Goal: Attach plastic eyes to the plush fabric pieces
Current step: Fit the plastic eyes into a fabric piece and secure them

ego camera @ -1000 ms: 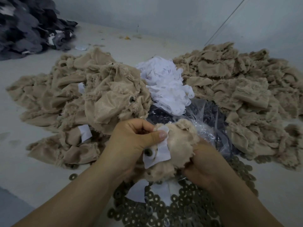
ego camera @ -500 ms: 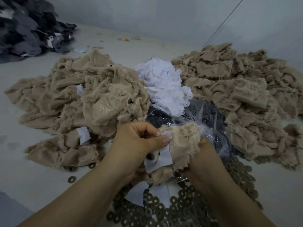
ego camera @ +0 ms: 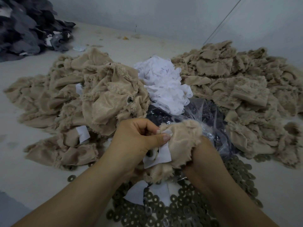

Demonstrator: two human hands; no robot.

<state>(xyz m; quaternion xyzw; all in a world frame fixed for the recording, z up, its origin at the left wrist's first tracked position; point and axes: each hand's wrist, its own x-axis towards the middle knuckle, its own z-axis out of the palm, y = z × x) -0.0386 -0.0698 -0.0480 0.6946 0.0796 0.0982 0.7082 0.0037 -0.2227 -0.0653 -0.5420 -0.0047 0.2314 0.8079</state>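
Observation:
I hold one beige plush piece (ego camera: pixel 182 141) above the table, backing side up. My left hand (ego camera: pixel 136 141) grips its left edge, thumb pressed on a white backing patch (ego camera: pixel 159 155) laid over the fabric. A dark round eye part (ego camera: pixel 150 154) shows just under that thumb, partly hidden. My right hand (ego camera: pixel 203 158) grips the piece from below and the right; its fingers are buried in the fabric. A clear bag of dark plastic eyes (ego camera: pixel 205 115) lies just behind the piece.
Beige plush heaps lie to the left (ego camera: pixel 78 102) and to the right (ego camera: pixel 246 89). White patches (ego camera: pixel 165 86) are piled between them. Several grey washers (ego camera: pixel 188 203) are spread under my wrists. Dark grey fabric (ego camera: pixel 26 27) is stacked at the far left corner.
The plush piece has turned from its furry side to its smooth backing side and risen slightly. My left thumb stays on the white patch, and the eye part is more covered.

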